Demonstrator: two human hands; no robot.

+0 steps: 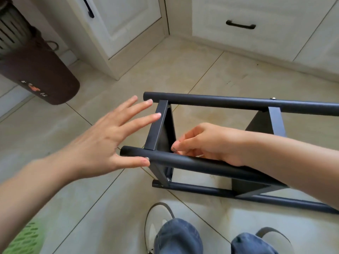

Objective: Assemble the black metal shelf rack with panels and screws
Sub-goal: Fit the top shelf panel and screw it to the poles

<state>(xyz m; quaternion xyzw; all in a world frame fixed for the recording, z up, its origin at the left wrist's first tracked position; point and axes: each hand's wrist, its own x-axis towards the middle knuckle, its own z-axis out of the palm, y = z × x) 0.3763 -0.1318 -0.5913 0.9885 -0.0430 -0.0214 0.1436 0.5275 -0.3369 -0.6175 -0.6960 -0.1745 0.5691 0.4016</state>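
Our left hand point(110, 140) is spread wide, thumb tip touching a screw head point(147, 158) on the near tube, likely steadying it. Our right hand point(207, 143) pinches something small inside the end panel point(161, 129). The shelf rack point(229, 105) lies sideways on the floor tiles point(192, 70).

The black rack point(220, 162) runs off the right edge, its far end unseen; the right hand point(211, 142) hides whatever its fingertips pinch behind the near tube, and a green mesh thing point(23, 239) at bottom left is blurred and cut off
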